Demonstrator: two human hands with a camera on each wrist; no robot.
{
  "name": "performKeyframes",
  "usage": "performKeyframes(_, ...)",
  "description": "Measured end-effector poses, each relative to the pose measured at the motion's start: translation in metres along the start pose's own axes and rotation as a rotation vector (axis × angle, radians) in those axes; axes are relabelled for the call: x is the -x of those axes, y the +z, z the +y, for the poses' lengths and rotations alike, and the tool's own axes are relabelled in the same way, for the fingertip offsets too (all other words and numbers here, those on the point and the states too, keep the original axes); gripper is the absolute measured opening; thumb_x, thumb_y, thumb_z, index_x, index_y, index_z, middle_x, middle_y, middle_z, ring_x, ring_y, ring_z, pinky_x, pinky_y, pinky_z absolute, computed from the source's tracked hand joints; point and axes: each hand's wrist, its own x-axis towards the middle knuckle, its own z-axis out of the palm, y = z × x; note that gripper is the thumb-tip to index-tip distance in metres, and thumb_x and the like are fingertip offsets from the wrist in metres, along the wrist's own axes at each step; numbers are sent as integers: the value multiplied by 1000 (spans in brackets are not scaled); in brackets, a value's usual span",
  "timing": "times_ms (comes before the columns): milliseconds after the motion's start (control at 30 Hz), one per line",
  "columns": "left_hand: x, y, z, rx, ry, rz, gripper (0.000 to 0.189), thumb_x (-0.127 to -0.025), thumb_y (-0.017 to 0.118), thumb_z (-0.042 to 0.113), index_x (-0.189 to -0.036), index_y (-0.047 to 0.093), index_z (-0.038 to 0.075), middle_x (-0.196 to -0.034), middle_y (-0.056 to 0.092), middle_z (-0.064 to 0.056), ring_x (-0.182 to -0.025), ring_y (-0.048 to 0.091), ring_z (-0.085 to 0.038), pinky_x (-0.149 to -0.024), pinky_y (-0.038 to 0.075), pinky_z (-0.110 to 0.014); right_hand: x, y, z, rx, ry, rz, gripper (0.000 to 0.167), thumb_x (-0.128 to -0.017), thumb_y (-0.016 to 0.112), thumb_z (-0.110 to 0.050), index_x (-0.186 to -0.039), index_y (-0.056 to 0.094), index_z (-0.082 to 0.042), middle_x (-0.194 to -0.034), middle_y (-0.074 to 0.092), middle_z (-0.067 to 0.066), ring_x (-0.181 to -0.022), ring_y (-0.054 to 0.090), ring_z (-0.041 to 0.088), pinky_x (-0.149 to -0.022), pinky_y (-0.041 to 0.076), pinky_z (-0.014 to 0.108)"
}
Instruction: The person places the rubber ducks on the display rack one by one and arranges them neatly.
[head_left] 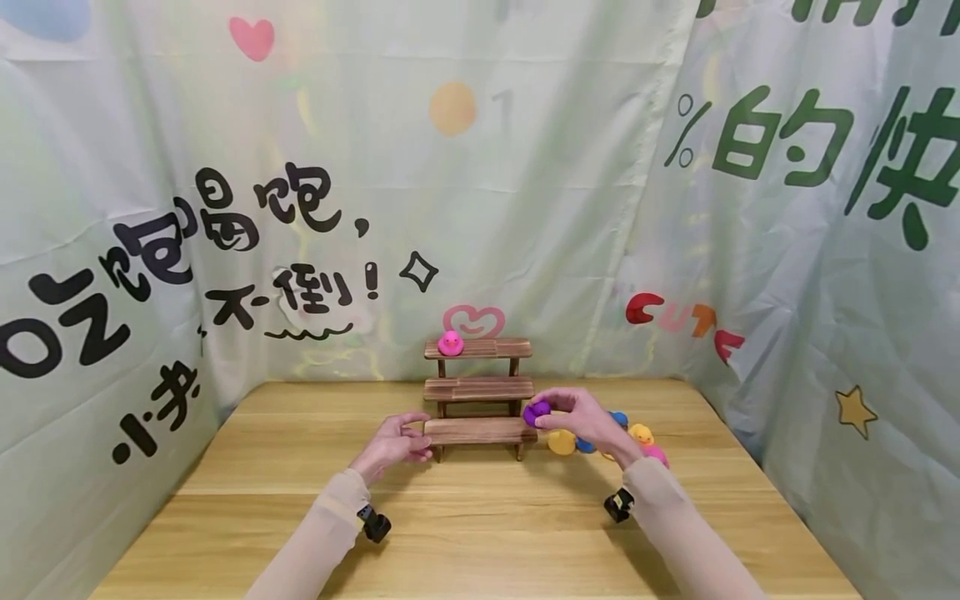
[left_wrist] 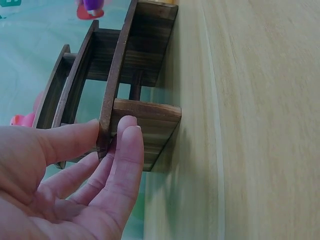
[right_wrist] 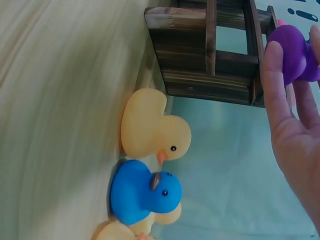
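A three-tier dark wooden stand (head_left: 480, 431) stands toward the back of the table, and a pink toy duck (head_left: 451, 343) sits at the left of its top tier. My left hand (head_left: 393, 443) pinches the left end of the lowest tier, with the thumb (left_wrist: 75, 140) on top and fingers beneath, as the left wrist view shows. My right hand (head_left: 583, 414) holds a purple toy duck (right_wrist: 289, 55) between thumb and fingers. That duck is in the air by the right end of the stand, above the lowest tier's height.
Right of the stand, several toy ducks cluster on the wooden table (head_left: 480, 525): a yellow duck (right_wrist: 145, 125), a blue duck (right_wrist: 137, 195), and, farther right, another yellow duck (head_left: 641, 433) and a pink duck (head_left: 657, 454). A printed cloth curtain (head_left: 525, 208) encloses the back and sides.
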Motion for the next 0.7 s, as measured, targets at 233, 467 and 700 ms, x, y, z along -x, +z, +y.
performKeyframes(233,-1,4,-1,-2,-15,2,53,-90,61,-8,-140,45,-3,-94,64,-19,-72,69,-21,-75,62,-40,-5,4,2,-67,-4,-4,38,-85,77,-13,-118,66,2,-115,67,21,-97,68,22,-90,54,58)
performKeyframes(467,-3,5,0,-8,-8,-3,54,-90,61,-7,-141,44,-3,-92,63,-15,-72,69,-21,-74,62,-39,-9,5,-9,-71,-50,-26,39,-91,71,-15,-125,64,1,-122,66,22,-102,67,18,-92,56,49)
performKeyframes(700,-3,2,0,-20,-6,22,53,-90,61,-7,-141,45,-2,-93,65,-16,-70,69,-19,-73,62,-38,-20,11,-16,-68,-78,-21,38,-94,67,-18,-128,63,-2,-125,65,21,-104,67,18,-95,54,53)
